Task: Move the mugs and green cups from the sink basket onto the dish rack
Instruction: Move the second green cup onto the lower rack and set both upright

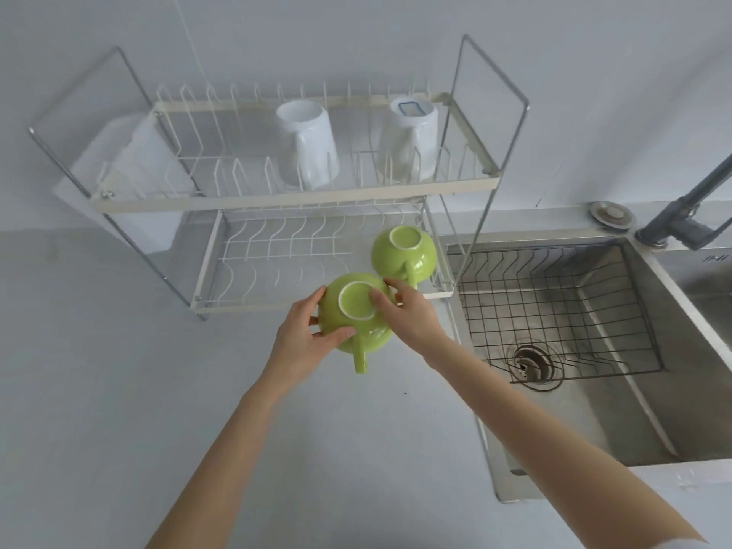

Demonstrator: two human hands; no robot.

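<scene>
Countertop (99,390): pale grey, bearing a two-tier wire dish rack (277,200) at the left and centre.

Upper tier: two white mugs stand upside down, the left mug (307,146) near the middle and the right mug (410,138) toward the right end, well apart from each other.

Lower tier: one green cup (404,253) sits upside down at the right end, its handle pointing toward the viewer.

Left hand (301,342): fingers spread and curled around the left and lower side of a second green cup (352,311), thumb on its upper left edge. The cup is inverted, base ring facing up, handle pointing down toward the viewer. It is held at the front edge of the lower tier, just beside the seated cup.

Right hand (412,315): fingertips pressed on the cup's base and right side, thumb on the base ring. Both hands grasp this one cup.

Sink (653,410): steel, at the right, containing a dark wire basket (554,311). A grey tap (689,215) stands behind it.
</scene>
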